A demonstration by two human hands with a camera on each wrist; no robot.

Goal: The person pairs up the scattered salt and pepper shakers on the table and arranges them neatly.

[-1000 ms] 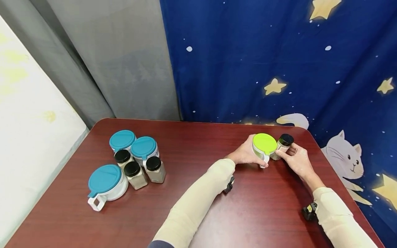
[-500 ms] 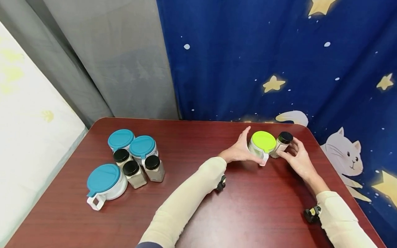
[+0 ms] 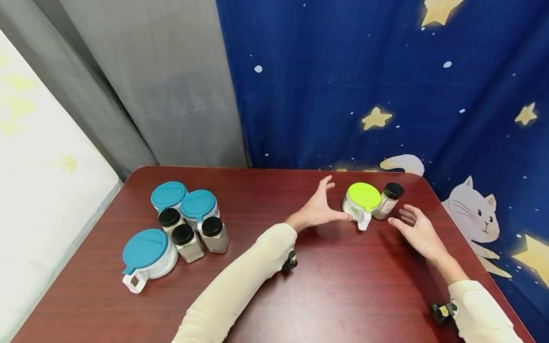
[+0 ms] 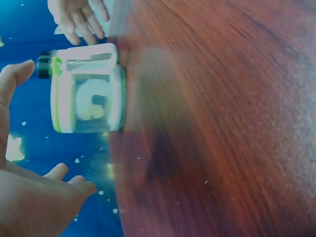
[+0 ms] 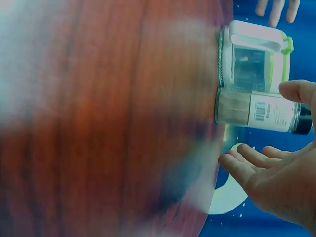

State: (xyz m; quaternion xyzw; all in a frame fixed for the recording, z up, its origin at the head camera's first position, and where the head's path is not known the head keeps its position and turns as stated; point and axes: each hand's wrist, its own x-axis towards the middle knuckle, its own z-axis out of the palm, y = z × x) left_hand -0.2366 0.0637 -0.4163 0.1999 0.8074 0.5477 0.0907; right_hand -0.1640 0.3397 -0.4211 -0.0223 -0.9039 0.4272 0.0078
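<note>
A clear jar with a lime-green lid and white handle (image 3: 363,197) stands at the table's far right. Touching or very close to its right side is a spice jar with a black cap (image 3: 388,202), whose label and barcode show in the right wrist view. My left hand (image 3: 318,207) is left of the green-lidded jar, thumb and fingers spread, holding nothing; in the left wrist view a gap separates it from the jar (image 4: 91,94). To the right of the spice jar (image 5: 261,112), my right hand (image 3: 422,233) is apart from it, fingers loosely spread.
On the table's left are several containers: blue-lidded jars with white handles (image 3: 146,252) and black-capped spice jars (image 3: 188,243), grouped closely. The reddish-brown table (image 3: 326,295) ends at a far edge before grey and blue curtains (image 3: 300,95).
My left hand has let go of the green-lidded jar and moved left. My right hand has released the spice jar and drawn back to the right. Both jars stay side by side.
</note>
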